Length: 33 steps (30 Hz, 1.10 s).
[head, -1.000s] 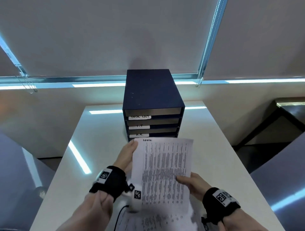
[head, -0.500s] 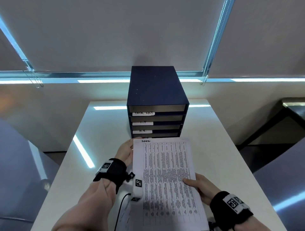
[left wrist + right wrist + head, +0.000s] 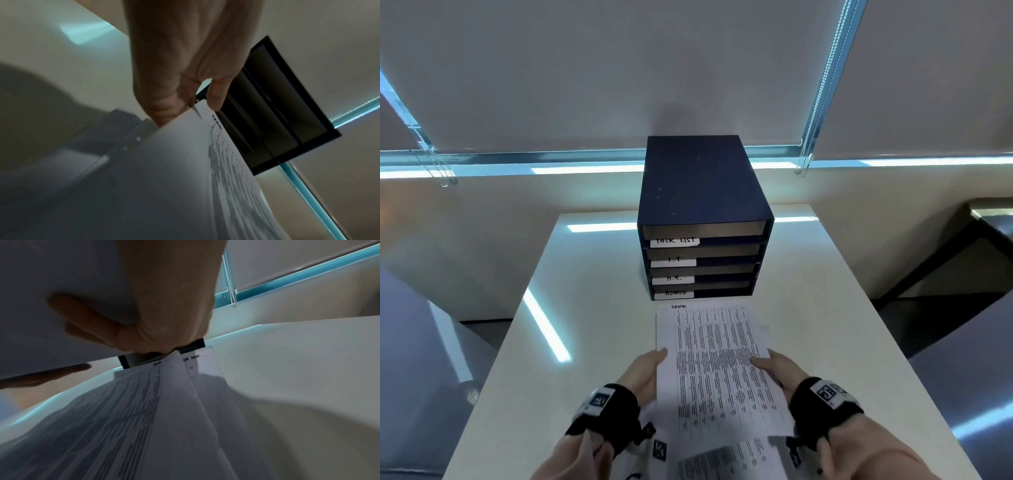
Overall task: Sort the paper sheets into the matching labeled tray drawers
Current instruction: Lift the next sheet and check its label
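Observation:
A printed paper sheet headed "ADMIN" lies nearly flat just above the white table, its far edge close in front of the dark blue tray unit. The unit's four drawers carry labels TASK LIST, I.T, H.R. and ADMIN, top to bottom. My left hand pinches the sheet's left edge and my right hand pinches its right edge. More printed sheets lie on the table beneath, near the front edge. In the left wrist view my fingers hold the sheet before the tray unit.
Window blinds with hanging bead chains stand behind the table. A dark desk is off to the right. Floor drops away on both sides of the table.
The sheet has tipped down from upright to nearly flat and moved forward toward the bottom drawer. My left hand slid from the sheet's top corner back to its middle left edge.

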Motion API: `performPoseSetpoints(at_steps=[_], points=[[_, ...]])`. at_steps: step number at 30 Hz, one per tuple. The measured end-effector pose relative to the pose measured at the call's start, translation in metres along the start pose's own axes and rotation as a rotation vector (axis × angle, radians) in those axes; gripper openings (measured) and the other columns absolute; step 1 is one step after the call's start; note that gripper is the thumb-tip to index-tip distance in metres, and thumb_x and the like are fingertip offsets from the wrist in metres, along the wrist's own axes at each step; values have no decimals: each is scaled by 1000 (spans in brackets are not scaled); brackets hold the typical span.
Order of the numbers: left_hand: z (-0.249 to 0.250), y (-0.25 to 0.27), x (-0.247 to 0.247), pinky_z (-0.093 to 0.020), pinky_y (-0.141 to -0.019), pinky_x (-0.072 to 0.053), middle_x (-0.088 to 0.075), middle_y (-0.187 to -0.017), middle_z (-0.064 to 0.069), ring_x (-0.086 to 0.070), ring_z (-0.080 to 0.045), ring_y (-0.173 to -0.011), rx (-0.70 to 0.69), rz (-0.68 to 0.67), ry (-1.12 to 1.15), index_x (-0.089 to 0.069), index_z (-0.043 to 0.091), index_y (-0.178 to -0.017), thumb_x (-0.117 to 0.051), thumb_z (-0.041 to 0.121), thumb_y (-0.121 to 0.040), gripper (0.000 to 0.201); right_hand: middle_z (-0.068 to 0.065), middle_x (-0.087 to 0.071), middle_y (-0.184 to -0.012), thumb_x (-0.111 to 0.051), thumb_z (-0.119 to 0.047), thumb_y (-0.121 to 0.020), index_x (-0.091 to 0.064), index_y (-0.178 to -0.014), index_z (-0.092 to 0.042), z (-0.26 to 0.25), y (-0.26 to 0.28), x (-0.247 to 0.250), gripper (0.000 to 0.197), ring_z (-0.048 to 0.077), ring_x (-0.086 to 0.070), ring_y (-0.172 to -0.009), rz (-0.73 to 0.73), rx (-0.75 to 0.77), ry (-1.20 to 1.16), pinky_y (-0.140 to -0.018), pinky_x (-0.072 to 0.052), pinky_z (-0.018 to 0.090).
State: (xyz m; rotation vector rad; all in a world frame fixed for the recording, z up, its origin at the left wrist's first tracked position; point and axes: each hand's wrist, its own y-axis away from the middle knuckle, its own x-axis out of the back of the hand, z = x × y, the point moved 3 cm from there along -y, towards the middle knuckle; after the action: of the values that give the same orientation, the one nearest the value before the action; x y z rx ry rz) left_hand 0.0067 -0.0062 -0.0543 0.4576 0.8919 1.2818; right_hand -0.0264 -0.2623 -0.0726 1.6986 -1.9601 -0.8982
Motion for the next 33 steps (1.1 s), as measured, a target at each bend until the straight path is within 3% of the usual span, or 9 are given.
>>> performPoseSetpoints(at_steps=[5,7,15,19,21,24,27,30,33], points=[[-6,-19,16,-40,-64,-57,-65,-114,-25,-67,-37,-91,-27,-3,-41,-53,-6,-122,-42,15,-99,33,21,-55,-130,-58,-16,-93,-37,-143,-1,-41,-46,-12,56,35,-57,-112,39,-28,148,-102,-43,50],[-3,-25,18,-41,-62,-57,-69,-108,-20,-67,-34,-84,-34,-26,-74,-56,0,-118,-48,15,-97,27,17,-54,-135,-67,-28,-84,-33,-146,-7,-47,-80,-10,74,33,-56,-117,25,4,215,-104,-43,49],[9,-62,7,-28,-41,-50,-61,-75,-15,-58,-23,-45,-125,12,-127,-50,6,-120,-44,11,-99,22,3,-46,-143,-66,-24,-87,-40,-143,-17,-72,-128,-3,62,26,-45,-130,85,107,153,-112,-32,43],[22,-91,8,-22,-36,-42,-54,-85,-14,-50,-17,-46,-202,117,-62,-43,6,-128,-39,8,-100,28,12,-62,-90,-87,-40,-60,-59,-93,-18,-69,-107,3,49,26,-59,-78,26,-16,57,-66,-50,35],[31,-103,6,-21,-35,-43,-56,-89,-14,-52,-20,-54,-232,156,2,-44,8,-125,-38,6,-100,26,6,-49,-62,-78,-19,-76,-45,-69,-18,-63,-103,8,34,23,-54,-53,-24,-89,-21,-47,-47,27],[49,-111,-1,-25,-41,-50,-61,-90,-15,-57,-26,-65,-260,133,89,-49,5,-116,-41,5,-98,20,3,-47,-47,-60,5,-87,-40,-72,-13,-66,-108,4,31,19,-54,-38,10,-84,-161,-34,-44,20],[75,-129,-2,-25,-56,-56,-58,-86,-14,-63,-22,-70,-253,121,268,-50,2,-94,-40,4,-99,11,19,-67,-64,-49,13,-90,-52,-99,-1,-81,-126,-11,18,24,-66,-52,65,-68,-394,-46,-56,29],[90,-142,-7,-26,-65,-57,-56,-97,-8,-62,-17,-82,-228,98,337,-50,8,-91,-45,4,-94,7,21,-57,-88,-34,18,-92,-49,-89,2,-94,-143,-34,22,32,-60,-84,83,-23,-592,-61,-61,38],[91,-138,-3,-29,-66,-58,-58,-100,-10,-70,-17,-76,-199,3,253,-49,3,-107,-72,16,-56,58,18,-54,-98,-29,18,-93,-50,-92,2,-96,-141,-51,26,32,-55,-100,27,-17,-584,-54,-59,38]])
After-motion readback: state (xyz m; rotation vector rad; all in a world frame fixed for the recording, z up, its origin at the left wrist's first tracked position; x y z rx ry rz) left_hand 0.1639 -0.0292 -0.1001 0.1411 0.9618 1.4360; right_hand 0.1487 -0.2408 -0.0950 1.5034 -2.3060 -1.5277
